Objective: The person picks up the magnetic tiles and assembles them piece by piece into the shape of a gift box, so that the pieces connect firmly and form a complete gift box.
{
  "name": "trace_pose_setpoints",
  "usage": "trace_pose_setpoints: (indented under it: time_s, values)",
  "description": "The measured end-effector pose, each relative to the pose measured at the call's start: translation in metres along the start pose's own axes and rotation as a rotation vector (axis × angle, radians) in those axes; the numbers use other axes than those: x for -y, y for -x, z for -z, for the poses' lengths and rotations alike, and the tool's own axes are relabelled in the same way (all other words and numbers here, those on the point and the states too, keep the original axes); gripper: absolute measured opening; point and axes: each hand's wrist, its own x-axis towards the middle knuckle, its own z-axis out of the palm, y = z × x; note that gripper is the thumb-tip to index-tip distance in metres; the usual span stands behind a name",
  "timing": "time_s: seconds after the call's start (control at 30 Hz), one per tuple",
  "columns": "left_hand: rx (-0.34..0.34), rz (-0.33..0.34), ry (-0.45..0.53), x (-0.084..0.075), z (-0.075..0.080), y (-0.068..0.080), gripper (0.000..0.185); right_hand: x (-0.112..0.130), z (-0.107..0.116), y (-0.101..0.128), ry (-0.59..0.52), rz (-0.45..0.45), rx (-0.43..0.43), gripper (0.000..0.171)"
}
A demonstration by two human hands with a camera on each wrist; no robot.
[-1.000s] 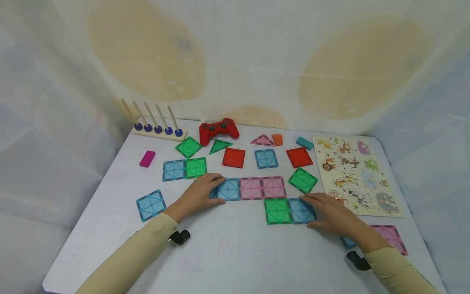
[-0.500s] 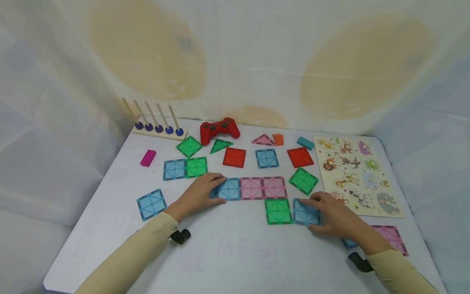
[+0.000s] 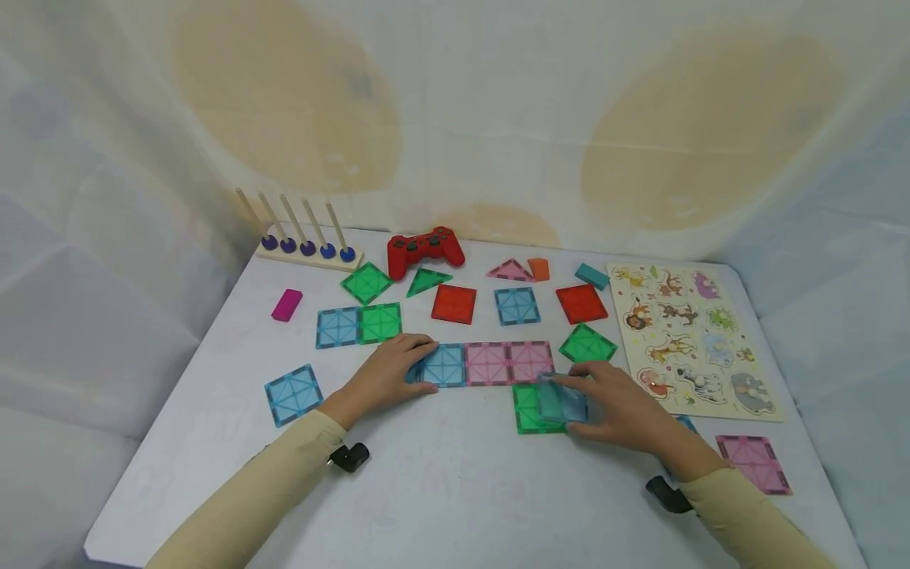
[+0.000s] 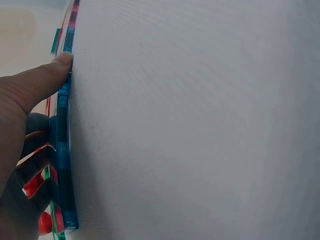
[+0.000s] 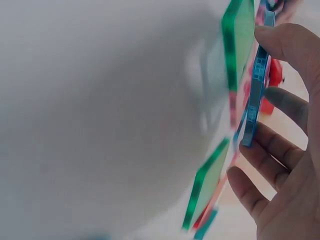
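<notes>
The right hand [image 3: 626, 411] lifted the blue tile [image 3: 563, 399] off the surface, where it had lain right of the green tile [image 3: 529, 411], and carried it left, tilted over that tile.

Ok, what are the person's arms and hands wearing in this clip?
Both arms wear long, plain beige sleeves to the wrist. The left hand and right hand are bare, with no gloves or rings visible. A small black device sits under each wrist.
</notes>
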Motion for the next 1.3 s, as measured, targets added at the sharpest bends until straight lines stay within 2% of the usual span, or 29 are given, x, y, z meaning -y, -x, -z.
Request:
trace_pose_setpoints:
  time_s: [0.27,0.53,0.93,1.3]
  values:
    - [-0.009,-0.008,-0.009,0.001,0.000,0.001,0.079,0.032,-0.016,-0.033,0.036,0.106,0.017,0.071]
    - [0.001,0.011,-0.010,0.000,-0.001,0.000,0.079,0.058,-0.024,-0.053,0.061,0.143,0.094,0.069]
    - [-0.014,0.005,0.004,-0.001,0.001,0.001,0.078,0.072,-0.038,-0.058,0.139,0.138,0.106,0.074]
    - [-0.013,-0.002,-0.004,0.000,0.000,0.001,0.078,0.068,-0.040,-0.056,0.127,0.107,0.091,0.077]
